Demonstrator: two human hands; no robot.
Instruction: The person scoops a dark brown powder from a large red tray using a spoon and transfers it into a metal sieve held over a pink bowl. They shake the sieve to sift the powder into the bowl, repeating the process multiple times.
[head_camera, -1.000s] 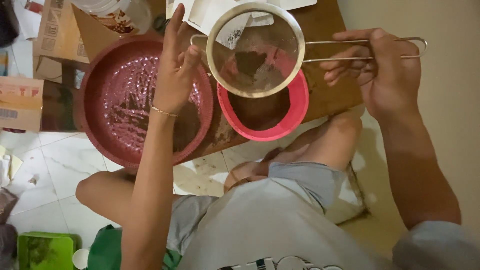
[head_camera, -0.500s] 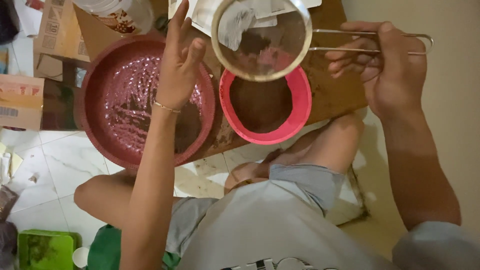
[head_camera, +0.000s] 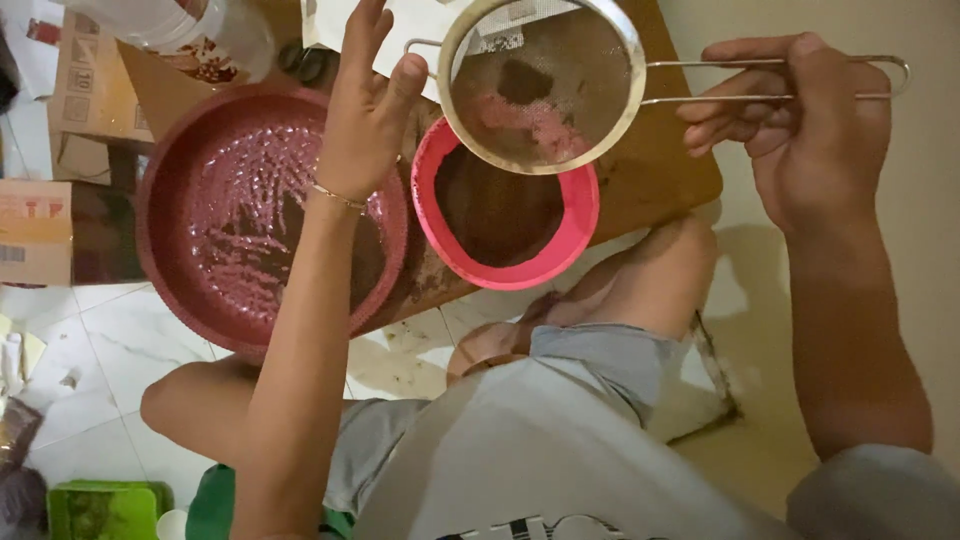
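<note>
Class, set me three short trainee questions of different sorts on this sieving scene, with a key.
1. True or false: the right hand holds the sieve by its wire handle.
2. What lies under the sieve? A) pink bowl B) big red basin C) green box
3. Fill in: the left hand is open beside the sieve's ____.

Key: 1 true; 2 A; 3 rim
</note>
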